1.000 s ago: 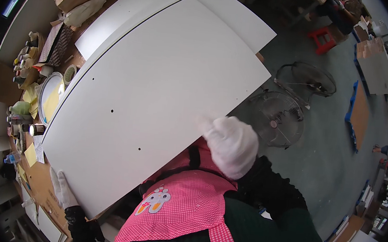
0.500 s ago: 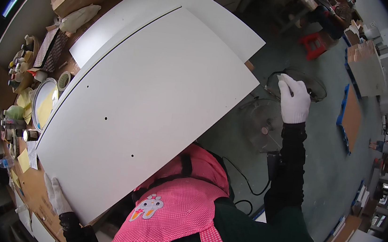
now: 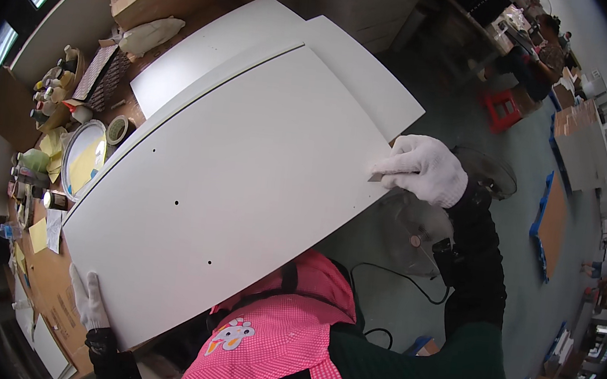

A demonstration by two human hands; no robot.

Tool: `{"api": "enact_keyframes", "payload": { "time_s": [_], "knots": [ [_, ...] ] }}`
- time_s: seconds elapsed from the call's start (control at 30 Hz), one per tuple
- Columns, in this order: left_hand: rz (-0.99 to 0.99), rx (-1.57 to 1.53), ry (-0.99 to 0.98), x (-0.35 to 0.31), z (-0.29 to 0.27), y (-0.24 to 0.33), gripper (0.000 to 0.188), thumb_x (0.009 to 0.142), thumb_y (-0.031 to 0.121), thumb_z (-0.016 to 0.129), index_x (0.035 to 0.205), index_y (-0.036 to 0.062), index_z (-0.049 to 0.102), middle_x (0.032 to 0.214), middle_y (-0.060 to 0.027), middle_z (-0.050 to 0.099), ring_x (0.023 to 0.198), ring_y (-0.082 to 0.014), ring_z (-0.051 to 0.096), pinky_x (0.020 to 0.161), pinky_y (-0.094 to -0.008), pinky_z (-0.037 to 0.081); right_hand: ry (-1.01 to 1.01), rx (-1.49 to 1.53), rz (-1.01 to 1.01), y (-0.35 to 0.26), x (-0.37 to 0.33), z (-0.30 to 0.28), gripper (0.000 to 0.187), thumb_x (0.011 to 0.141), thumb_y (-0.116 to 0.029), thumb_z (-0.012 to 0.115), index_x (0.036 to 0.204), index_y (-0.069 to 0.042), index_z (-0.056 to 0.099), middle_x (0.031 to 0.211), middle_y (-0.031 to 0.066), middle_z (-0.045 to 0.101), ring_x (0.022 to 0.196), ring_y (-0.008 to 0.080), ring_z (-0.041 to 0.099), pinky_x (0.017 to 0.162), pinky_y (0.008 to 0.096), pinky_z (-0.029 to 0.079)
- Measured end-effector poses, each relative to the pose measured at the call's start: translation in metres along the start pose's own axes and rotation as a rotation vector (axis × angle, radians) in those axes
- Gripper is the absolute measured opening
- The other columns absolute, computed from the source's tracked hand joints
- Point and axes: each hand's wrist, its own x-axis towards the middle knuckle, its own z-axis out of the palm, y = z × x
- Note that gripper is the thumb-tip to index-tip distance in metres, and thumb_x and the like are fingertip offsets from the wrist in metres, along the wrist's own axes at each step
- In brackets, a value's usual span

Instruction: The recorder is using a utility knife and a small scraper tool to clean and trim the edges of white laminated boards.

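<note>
A large white panel [image 3: 247,161] with a curved far edge and a few small dark holes lies in front of me, on top of other white panels [image 3: 368,70]. My right hand [image 3: 424,169], in a white knit glove, is at the panel's right corner. Its fingers pinch a small flat greyish piece [image 3: 376,177] against the surface; what it is made of I cannot make out. At the panel's near left end is my left hand [image 3: 88,301], also gloved. Its fingers are stretched out and apart along the edge, touching it.
Along the left of the bench [image 3: 63,297] are a tape roll [image 3: 119,129], a round tub lid [image 3: 74,158], a small jar [image 3: 54,199] and several bottles [image 3: 51,93]. A floor fan [image 3: 417,238] with a cable stands at right. Farther off, a person [image 3: 546,60] sits near a red stool [image 3: 502,110].
My right hand has come down and leftward from above the floor onto the panel's right corner. The left hand stays at the panel's near left end. The whole view has shifted slightly.
</note>
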Motion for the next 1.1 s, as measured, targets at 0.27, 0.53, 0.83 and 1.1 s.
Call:
{"api": "enact_keyframes", "payload": {
  "time_s": [0.27,0.53,0.83,1.1],
  "knots": [
    [0.010,0.037,0.004,-0.004,-0.002,0.010,0.076,0.097,0.046,0.053,0.148,-0.0045,0.028,0.146,-0.0229,0.042,0.129,-0.0297,0.047,0.108,-0.0357,0.037,-0.017,-0.089,0.021,0.017,0.078,-0.028,0.022,0.075,-0.004,0.071,0.097,-0.009,0.076,0.084,0.0103,0.068,0.077,0.0220,0.065,0.071,0.0312,0.051],
    [0.007,0.076,0.060,-0.007,0.001,0.020,0.073,0.097,0.044,0.055,0.148,-0.0028,0.032,0.143,-0.0231,0.046,0.125,-0.0296,0.051,0.105,-0.0350,0.040,-0.005,-0.340,-0.123,0.042,0.192,-0.032,0.021,0.077,-0.012,0.074,0.098,-0.014,0.076,0.090,0.0064,0.069,0.084,0.0249,0.065,0.076,0.0338,0.052],
    [-0.019,0.101,0.071,-0.007,0.000,0.010,0.070,0.096,0.041,0.056,0.148,0.0013,0.032,0.146,-0.0224,0.044,0.134,-0.0312,0.044,0.111,-0.0367,0.034,0.100,-0.238,-0.030,0.031,0.262,-0.023,0.023,0.083,-0.020,0.067,0.101,-0.009,0.075,0.100,0.0131,0.071,0.094,0.0253,0.068,0.086,0.0336,0.053],
    [-0.040,0.021,0.053,-0.004,0.001,0.017,0.070,0.096,0.041,0.056,0.149,0.0023,0.032,0.147,-0.0224,0.043,0.134,-0.0314,0.044,0.110,-0.0371,0.034,0.122,-0.381,0.290,0.040,0.260,-0.032,0.025,0.079,-0.019,0.067,0.098,-0.002,0.074,0.092,0.0151,0.071,0.082,0.0267,0.068,0.081,0.0320,0.052]
  ]
}}
